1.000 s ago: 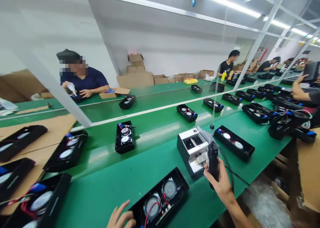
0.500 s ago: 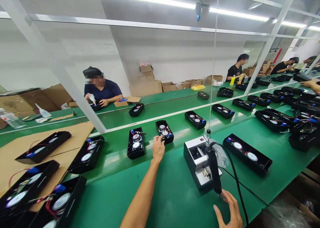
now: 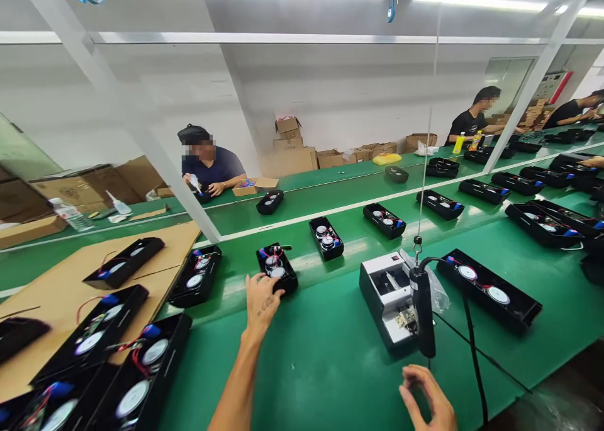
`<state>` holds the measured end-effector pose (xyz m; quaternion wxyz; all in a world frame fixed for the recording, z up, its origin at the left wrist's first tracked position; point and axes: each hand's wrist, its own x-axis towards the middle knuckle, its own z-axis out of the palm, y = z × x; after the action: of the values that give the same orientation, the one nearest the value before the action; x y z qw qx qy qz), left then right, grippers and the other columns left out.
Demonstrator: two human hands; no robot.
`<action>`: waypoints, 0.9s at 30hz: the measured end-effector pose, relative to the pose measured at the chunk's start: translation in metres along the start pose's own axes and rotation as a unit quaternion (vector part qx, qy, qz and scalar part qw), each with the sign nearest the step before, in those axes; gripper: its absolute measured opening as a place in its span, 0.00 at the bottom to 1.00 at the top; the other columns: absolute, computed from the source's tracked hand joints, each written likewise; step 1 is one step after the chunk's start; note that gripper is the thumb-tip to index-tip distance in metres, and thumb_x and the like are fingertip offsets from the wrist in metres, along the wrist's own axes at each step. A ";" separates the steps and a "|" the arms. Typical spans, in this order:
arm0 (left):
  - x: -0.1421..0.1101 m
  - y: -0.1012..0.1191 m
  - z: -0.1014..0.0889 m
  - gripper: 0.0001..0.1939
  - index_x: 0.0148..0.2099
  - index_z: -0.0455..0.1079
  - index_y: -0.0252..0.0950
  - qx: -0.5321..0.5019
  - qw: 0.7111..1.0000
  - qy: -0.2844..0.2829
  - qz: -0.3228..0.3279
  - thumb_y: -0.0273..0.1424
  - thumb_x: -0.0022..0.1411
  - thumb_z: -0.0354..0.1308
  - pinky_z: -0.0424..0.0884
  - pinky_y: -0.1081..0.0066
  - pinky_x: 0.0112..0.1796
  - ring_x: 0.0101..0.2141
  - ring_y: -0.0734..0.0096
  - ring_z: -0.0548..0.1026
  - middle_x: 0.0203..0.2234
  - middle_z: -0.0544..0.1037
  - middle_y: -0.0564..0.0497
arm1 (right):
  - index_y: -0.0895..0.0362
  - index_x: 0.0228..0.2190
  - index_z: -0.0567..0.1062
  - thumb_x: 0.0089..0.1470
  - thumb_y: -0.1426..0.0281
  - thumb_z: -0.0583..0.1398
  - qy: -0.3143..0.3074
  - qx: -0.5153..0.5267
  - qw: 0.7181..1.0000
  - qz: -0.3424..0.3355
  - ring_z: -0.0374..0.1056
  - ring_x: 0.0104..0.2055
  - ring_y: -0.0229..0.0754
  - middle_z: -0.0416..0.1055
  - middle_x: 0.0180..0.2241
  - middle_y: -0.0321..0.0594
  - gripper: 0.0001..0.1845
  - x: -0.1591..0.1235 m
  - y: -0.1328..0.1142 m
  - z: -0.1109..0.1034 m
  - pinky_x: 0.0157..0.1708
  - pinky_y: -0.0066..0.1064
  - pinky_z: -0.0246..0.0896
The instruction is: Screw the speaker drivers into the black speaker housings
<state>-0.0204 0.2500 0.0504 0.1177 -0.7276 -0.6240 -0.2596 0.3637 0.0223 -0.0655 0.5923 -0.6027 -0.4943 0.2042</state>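
My left hand (image 3: 262, 300) grips the near end of a black speaker housing (image 3: 289, 282), fingers and thumb curled over its edges. Inside that housing are two round silver-white speakers, red wires and a blue part. My right hand (image 3: 428, 398) hangs low in front, fingers curved and apart from the thumb, holding nothing. Just above it an electric screwdriver (image 3: 425, 314) hangs upright from a cable, not touched by the hand. Behind the screwdriver stands a grey and black screw feeder (image 3: 384, 305). To its right lies a longer open speaker housing (image 3: 507, 299).
More housings, such as this one (image 3: 326, 237), line the green belt. Others rest on a cardboard sheet (image 3: 182, 236) at left. A white frame post (image 3: 155, 148) slants up. Across the bench a co-worker (image 3: 214, 163) handles a housing; others sit far right.
My left hand has left one housing and taken hold of the one to its left, which now sits more angled. The right hand's fingers have curled closer, farther from the screwdriver. The view has turned left.
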 end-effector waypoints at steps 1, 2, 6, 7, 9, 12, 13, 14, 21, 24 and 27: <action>-0.019 0.011 -0.005 0.09 0.48 0.80 0.38 -0.001 1.000 0.009 0.012 0.34 0.68 0.67 0.71 0.36 0.62 0.53 0.49 0.79 0.39 0.83 0.47 | 0.55 0.42 0.85 0.64 0.45 0.65 -0.051 0.043 0.997 0.040 0.84 0.39 0.51 0.85 0.41 0.50 0.25 0.003 -0.011 0.010 0.42 0.37 0.84; -0.043 0.023 -0.011 0.08 0.48 0.81 0.39 -0.004 1.000 0.018 0.023 0.32 0.67 0.67 0.69 0.34 0.63 0.52 0.48 0.79 0.38 0.83 0.47 | 0.55 0.45 0.85 0.64 0.44 0.65 -0.107 0.084 0.988 0.077 0.84 0.42 0.53 0.85 0.44 0.52 0.27 0.008 -0.024 0.021 0.46 0.39 0.84; -0.152 0.080 -0.035 0.12 0.53 0.80 0.41 -0.026 0.995 0.061 0.078 0.31 0.68 0.65 0.71 0.39 0.63 0.47 0.53 0.79 0.37 0.83 0.48 | 0.55 0.60 0.82 0.66 0.45 0.62 -0.282 0.148 0.935 0.156 0.79 0.61 0.59 0.80 0.60 0.57 0.34 0.038 -0.079 0.068 0.65 0.51 0.73; -0.175 0.094 -0.038 0.12 0.53 0.79 0.41 -0.037 0.992 0.077 0.090 0.31 0.68 0.65 0.71 0.41 0.63 0.46 0.54 0.79 0.36 0.83 0.49 | 0.57 0.62 0.80 0.66 0.46 0.62 -0.331 0.134 0.922 0.152 0.78 0.63 0.60 0.80 0.61 0.58 0.35 0.047 -0.090 0.078 0.67 0.53 0.70; -0.212 0.122 -0.039 0.11 0.52 0.79 0.42 -0.068 0.989 0.104 0.082 0.30 0.68 0.65 0.71 0.44 0.63 0.45 0.56 0.79 0.34 0.82 0.51 | 0.59 0.62 0.80 0.58 0.54 0.67 -0.432 0.076 0.890 0.125 0.75 0.66 0.63 0.79 0.63 0.58 0.36 0.060 -0.108 0.091 0.69 0.55 0.66; -0.245 0.150 -0.038 0.09 0.50 0.79 0.43 -0.114 0.981 0.134 0.086 0.32 0.68 0.65 0.73 0.50 0.63 0.42 0.60 0.80 0.30 0.80 0.53 | 0.57 0.58 0.84 0.49 0.72 0.66 -0.535 0.007 0.842 0.068 0.79 0.62 0.62 0.82 0.60 0.51 0.33 0.071 -0.121 0.092 0.65 0.47 0.70; -0.252 0.153 -0.040 0.09 0.50 0.80 0.44 -0.130 0.978 0.133 0.098 0.33 0.68 0.66 0.74 0.51 0.63 0.43 0.59 0.81 0.30 0.80 0.54 | 0.56 0.56 0.85 0.47 0.76 0.63 -0.556 -0.006 0.830 0.049 0.81 0.59 0.60 0.84 0.57 0.48 0.33 0.073 -0.123 0.089 0.61 0.42 0.72; -0.256 0.153 -0.044 0.11 0.51 0.80 0.44 -0.145 0.976 0.124 0.109 0.34 0.67 0.67 0.74 0.52 0.63 0.45 0.58 0.81 0.30 0.81 0.54 | 0.55 0.55 0.86 0.46 0.78 0.61 -0.574 -0.019 0.818 0.031 0.83 0.56 0.57 0.85 0.55 0.46 0.34 0.077 -0.124 0.086 0.57 0.38 0.74; -0.248 0.104 -0.096 0.14 0.52 0.81 0.46 -0.099 0.980 0.045 0.167 0.27 0.66 0.70 0.70 0.43 0.66 0.60 0.50 0.77 0.39 0.82 0.51 | 0.55 0.49 0.89 0.39 0.87 0.56 -0.665 -0.143 0.728 -0.086 0.84 0.54 0.50 0.88 0.49 0.41 0.39 0.129 -0.127 0.099 0.51 0.28 0.71; -0.236 0.101 -0.101 0.14 0.51 0.80 0.44 -0.128 0.978 0.045 0.157 0.22 0.70 0.62 0.73 0.48 0.64 0.55 0.57 0.80 0.36 0.81 0.52 | 0.55 0.45 0.90 0.43 0.88 0.57 -0.646 -0.152 0.743 -0.088 0.83 0.53 0.47 0.88 0.48 0.41 0.34 0.138 -0.138 0.112 0.53 0.27 0.70; -0.230 0.110 -0.099 0.15 0.52 0.78 0.41 -0.166 0.977 0.044 0.124 0.19 0.72 0.57 0.76 0.54 0.62 0.49 0.64 0.83 0.35 0.81 0.52 | 0.53 0.43 0.90 0.59 0.75 0.63 -0.587 -0.167 0.788 -0.076 0.83 0.51 0.48 0.89 0.46 0.42 0.16 0.121 -0.159 0.117 0.53 0.32 0.70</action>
<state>0.0434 -0.0152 0.0290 0.0538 -0.7966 -0.4712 -0.3748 0.2621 0.1534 0.0957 0.0917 -0.4161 -0.8175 0.3875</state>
